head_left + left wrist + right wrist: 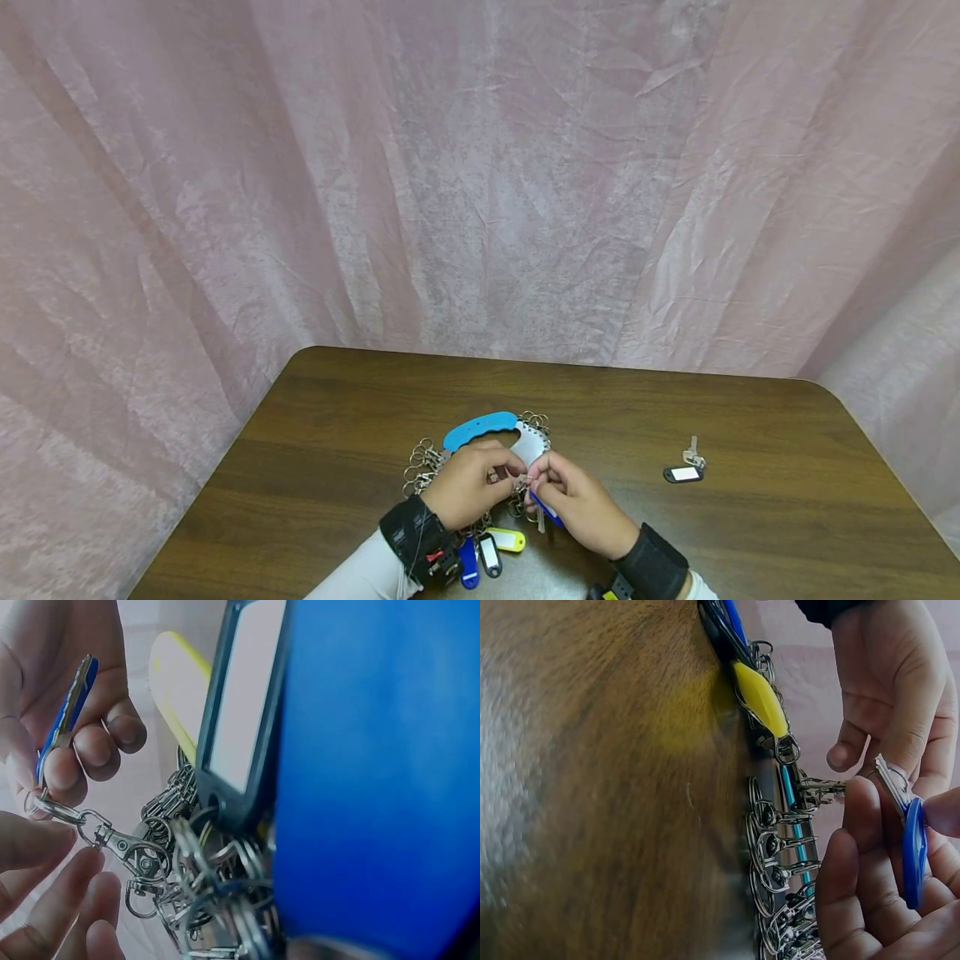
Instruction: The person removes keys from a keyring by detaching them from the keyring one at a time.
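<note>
A large key holder with a blue handle and a pale metal plate lies before me, hung with metal snap hooks and split rings. My left hand pinches at one snap hook, fingertips right at its small ring end. Between the thumb and fingers of my right hand are a blue key tag and a silver key. Their split ring overlaps the hook's end in the left wrist view. Below my left hand hang a blue tag, a black tag and a yellow tag.
Off to the right on the brown wooden table lies a black-framed key tag with a key on its ring. A pink curtain hangs behind the table's far edge.
</note>
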